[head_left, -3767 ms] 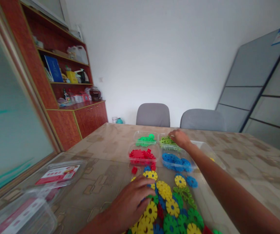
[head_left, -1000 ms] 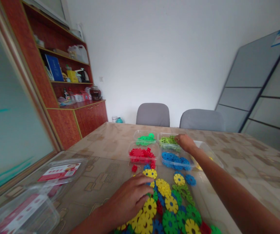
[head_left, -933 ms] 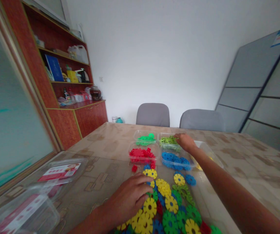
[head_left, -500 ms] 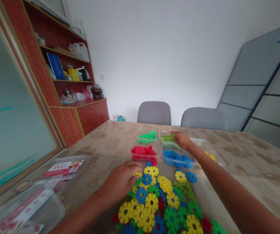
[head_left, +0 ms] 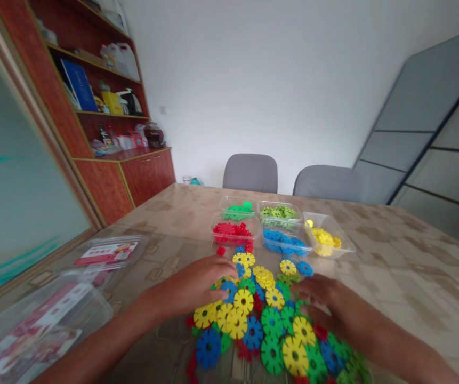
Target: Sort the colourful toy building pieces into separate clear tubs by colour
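Flower-shaped plastic discs with slotted edges lie in a loose pile (head_left: 253, 333) on the table, in yellow, blue, green and red. My left hand (head_left: 203, 277) hovers at the pile's left side, thumb and fingers apart, close to a blue disc (head_left: 228, 291). On the right side, my right hand (head_left: 329, 301) reaches over the pile with its fingers spread, beside some light green pieces (head_left: 288, 279). Behind the pile stand clear plastic boxes sorted by colour: red pieces (head_left: 232, 232), blue discs (head_left: 285, 242), green pieces (head_left: 238, 212), light green pieces (head_left: 278, 213) and yellow discs (head_left: 323, 240).
Clear plastic lids (head_left: 107, 252) with printed labels lie at the left of the table, and a larger clear container (head_left: 45, 325) sits nearer. Two grey chairs (head_left: 250, 173) stand behind the far table edge. A wooden cabinet (head_left: 145, 178) is at the back left.
My right hand has come back from the light green box to the pile's right side. My left hand stays by the pile. The view has tilted down slightly.
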Demonstrator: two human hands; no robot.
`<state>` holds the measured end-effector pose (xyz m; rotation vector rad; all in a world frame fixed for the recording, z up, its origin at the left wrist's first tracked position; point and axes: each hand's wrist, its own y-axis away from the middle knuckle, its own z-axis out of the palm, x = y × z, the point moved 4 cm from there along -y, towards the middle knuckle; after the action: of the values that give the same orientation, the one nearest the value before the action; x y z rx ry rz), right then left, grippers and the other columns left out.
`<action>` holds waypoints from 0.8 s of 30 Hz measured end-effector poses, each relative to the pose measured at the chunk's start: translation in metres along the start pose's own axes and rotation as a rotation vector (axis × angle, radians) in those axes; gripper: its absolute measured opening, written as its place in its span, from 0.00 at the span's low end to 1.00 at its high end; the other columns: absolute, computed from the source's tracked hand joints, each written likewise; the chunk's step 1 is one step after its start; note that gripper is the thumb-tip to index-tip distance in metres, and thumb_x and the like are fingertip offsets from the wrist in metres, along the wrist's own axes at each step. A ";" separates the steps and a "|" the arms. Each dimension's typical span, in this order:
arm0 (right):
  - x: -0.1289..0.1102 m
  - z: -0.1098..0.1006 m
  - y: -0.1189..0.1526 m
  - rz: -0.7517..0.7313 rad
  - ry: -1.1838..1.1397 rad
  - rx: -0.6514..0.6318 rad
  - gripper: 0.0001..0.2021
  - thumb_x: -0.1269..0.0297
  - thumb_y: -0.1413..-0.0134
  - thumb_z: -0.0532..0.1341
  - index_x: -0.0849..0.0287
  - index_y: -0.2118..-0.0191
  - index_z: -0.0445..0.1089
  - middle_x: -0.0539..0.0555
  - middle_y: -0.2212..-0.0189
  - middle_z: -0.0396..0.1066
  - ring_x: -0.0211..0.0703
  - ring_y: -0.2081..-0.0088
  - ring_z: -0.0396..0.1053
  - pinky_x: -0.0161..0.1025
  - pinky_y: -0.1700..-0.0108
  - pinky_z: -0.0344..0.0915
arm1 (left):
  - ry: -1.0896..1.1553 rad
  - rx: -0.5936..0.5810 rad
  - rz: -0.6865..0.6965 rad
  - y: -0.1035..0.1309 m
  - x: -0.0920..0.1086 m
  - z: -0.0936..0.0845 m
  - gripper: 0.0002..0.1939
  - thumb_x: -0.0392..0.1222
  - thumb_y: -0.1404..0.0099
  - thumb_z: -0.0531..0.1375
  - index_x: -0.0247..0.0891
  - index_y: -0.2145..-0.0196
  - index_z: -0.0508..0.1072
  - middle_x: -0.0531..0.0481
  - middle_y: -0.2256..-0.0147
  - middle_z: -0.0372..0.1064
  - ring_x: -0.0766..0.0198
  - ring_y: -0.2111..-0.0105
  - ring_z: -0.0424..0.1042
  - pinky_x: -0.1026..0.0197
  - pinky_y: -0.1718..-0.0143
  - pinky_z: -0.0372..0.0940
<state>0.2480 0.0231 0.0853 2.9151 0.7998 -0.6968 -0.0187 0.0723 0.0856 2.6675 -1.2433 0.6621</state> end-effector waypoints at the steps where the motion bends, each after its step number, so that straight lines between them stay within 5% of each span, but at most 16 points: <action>1: -0.006 0.007 0.004 -0.005 0.014 -0.006 0.13 0.64 0.42 0.57 0.55 0.53 0.72 0.59 0.54 0.73 0.50 0.55 0.71 0.44 0.55 0.68 | 0.002 -0.020 0.007 0.001 0.004 0.002 0.20 0.36 0.38 0.62 0.42 0.47 0.68 0.47 0.45 0.65 0.55 0.44 0.62 0.56 0.43 0.55; 6: -0.029 0.028 -0.001 -0.001 0.130 -0.076 0.15 0.68 0.50 0.62 0.60 0.54 0.72 0.64 0.55 0.72 0.58 0.55 0.70 0.52 0.55 0.70 | -0.061 -0.095 -0.027 0.011 0.019 0.011 0.30 0.40 0.46 0.69 0.39 0.46 0.66 0.43 0.45 0.62 0.51 0.44 0.60 0.54 0.44 0.56; 14: -0.031 0.028 0.005 0.096 0.203 -0.164 0.27 0.64 0.62 0.70 0.62 0.51 0.72 0.70 0.50 0.69 0.70 0.51 0.67 0.61 0.52 0.67 | -0.135 -0.119 -0.029 0.011 0.040 0.032 0.29 0.44 0.49 0.71 0.38 0.51 0.67 0.39 0.47 0.61 0.46 0.46 0.61 0.49 0.46 0.57; 24: -0.034 0.027 0.002 0.107 0.126 -0.243 0.15 0.68 0.58 0.69 0.59 0.60 0.73 0.61 0.58 0.74 0.57 0.57 0.71 0.48 0.55 0.68 | -0.064 -0.140 -0.018 0.012 0.033 0.021 0.23 0.39 0.44 0.68 0.38 0.53 0.66 0.44 0.49 0.62 0.49 0.45 0.59 0.53 0.45 0.56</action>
<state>0.2116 0.0013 0.0754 2.7753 0.6788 -0.3807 -0.0021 0.0352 0.0801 2.6005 -1.2309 0.4725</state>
